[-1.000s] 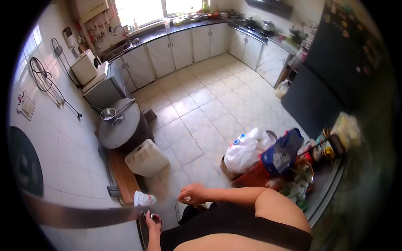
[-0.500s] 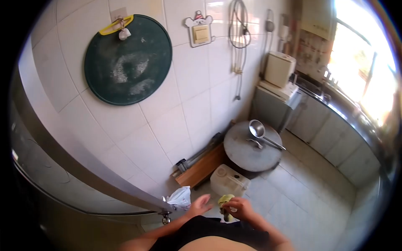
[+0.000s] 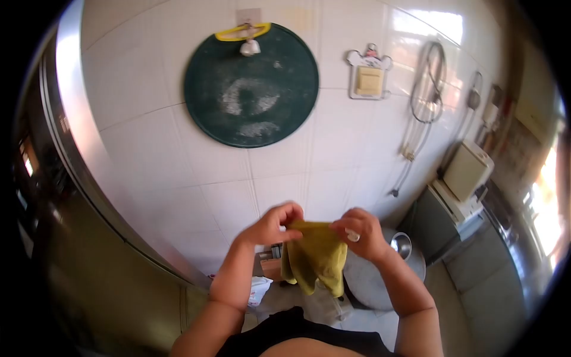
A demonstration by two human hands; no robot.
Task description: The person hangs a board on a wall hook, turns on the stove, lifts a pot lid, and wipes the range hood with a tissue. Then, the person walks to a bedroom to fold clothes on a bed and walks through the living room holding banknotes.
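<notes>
A yellow-green cloth [image 3: 315, 256] hangs down between my two hands, stretched along its top edge. My left hand [image 3: 275, 226] pinches its upper left corner. At the opposite corner, my right hand [image 3: 364, 231], with a pale ring on a finger, grips the fabric. The cloth's lower edge falls in loose folds and hides part of the floor and the plastic jug behind it. Above my hands, a round dark green board [image 3: 251, 89] with a yellow handle hangs on the tiled wall, with whitish smears on its face.
To the right, a large round metal lid [image 3: 380, 276] carries a metal ladle [image 3: 401, 244]. A white plastic bag [image 3: 259, 290] is low on the left, near the metal door frame [image 3: 89, 131]. Cables [image 3: 428, 89] hang beside a switch [image 3: 369, 81]. A cream appliance [image 3: 468, 171] stands farther right.
Both hands have risen from near my waist. The cloth, bunched in my right hand before, is now spread between both hands. My view has turned left toward the wall.
</notes>
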